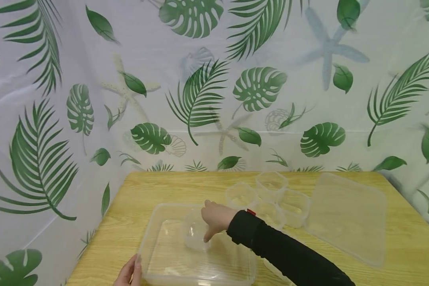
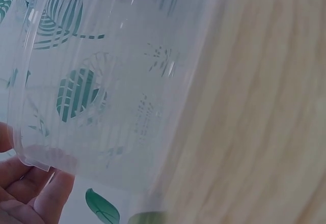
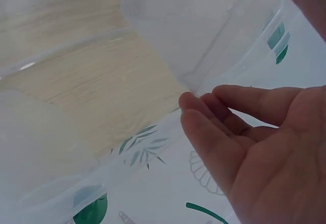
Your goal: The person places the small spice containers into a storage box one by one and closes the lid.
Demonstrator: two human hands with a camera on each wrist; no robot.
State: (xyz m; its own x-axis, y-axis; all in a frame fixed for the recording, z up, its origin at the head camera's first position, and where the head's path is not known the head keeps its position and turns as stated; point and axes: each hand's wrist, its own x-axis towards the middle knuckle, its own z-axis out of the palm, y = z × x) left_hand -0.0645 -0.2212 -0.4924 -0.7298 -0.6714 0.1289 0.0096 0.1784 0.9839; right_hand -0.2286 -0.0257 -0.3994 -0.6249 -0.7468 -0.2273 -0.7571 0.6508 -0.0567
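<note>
Head view, unlike left wrist, shows four small containers [image 1: 294, 214] right of the right hand [image 1: 218, 217], whose fingers clamp another container [image 1: 194, 234]; the left hand [image 1: 128, 272], partly cropped, pinches the tub [image 1: 175, 205].

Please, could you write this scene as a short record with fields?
Left hand: grips the large clear container at its left side
Right hand: holds a small clear container within the large one
Other small containers: four, grouped beyond the right forearm
Clear flat sheet: right of that group
Surface: wood-grain table
Backdrop: leaf-print cloth
</note>
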